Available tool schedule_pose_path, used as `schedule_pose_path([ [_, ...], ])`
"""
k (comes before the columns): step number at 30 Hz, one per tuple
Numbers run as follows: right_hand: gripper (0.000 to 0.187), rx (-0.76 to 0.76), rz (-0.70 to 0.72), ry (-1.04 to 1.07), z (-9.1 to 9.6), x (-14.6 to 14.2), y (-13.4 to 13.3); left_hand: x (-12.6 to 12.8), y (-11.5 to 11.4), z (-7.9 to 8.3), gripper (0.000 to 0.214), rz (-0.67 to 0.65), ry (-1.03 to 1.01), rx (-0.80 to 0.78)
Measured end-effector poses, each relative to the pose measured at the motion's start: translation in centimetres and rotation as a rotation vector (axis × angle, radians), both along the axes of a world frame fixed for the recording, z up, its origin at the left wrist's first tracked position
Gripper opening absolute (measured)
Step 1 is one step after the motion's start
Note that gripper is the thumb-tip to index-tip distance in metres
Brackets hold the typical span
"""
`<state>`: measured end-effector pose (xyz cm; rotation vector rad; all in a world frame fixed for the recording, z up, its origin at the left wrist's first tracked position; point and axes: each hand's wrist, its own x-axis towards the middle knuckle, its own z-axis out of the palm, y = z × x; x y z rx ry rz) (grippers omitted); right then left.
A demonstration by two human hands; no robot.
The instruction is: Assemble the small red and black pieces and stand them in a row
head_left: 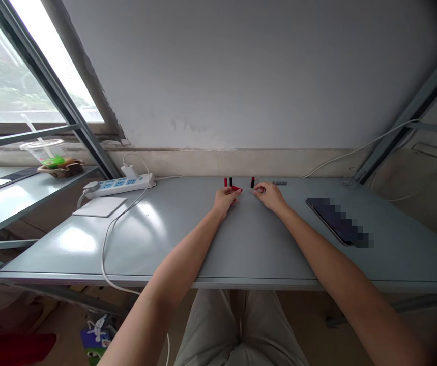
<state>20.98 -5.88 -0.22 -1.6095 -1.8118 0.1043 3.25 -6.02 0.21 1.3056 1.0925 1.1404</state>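
Note:
My left hand (226,199) reaches to the far middle of the grey table (241,239), fingers curled around a small red piece (236,189). My right hand (269,195) lies close beside it, fingers pinched together near a small red-and-black upright piece (252,182); what it pinches is too small to make out. Two more small upright pieces, one red (226,181) and one black (231,181), stand just behind my left hand. A short row of tiny dark parts (280,183) lies behind my right hand.
A dark phone (336,221) lies on the table at right. A white power strip (118,185) with a charger and trailing cable sits at left, next to a white pad (99,206). A drink cup (46,151) stands on the side shelf. The wall runs along the table's far edge.

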Motion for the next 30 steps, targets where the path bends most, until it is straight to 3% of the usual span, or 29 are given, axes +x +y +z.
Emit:
schedule_pose_path([
  [6, 0.015, -0.176, -0.121, 0.08, 0.5, 0.7, 1.6, 0.2, 0.1, -0.3, 0.021, 0.005, 0.154, 0.073],
  [9, 0.015, -0.262, -0.167, 0.086, 0.2, 0.8, 2.4, 0.1, 0.2, -0.6, 0.017, 0.02, 0.358, 0.211],
  [13, 0.015, -0.258, -0.21, 0.082, -0.8, 0.7, 2.8, 0.2, 0.3, -0.8, 0.014, 0.008, 0.626, 0.348],
  [23, 0.02, -0.206, -0.252, 0.087, -2.0, 0.8, 2.9, 3.8, 1.2, 0.6, 0.02, -0.005, 0.922, 0.356],
  [30, 0.023, -0.246, -0.283, 0.07, -1.6, 0.5, 2.7, 6.0, 2.9, 0.1, 0.022, 0.055, 0.994, 0.341],
])
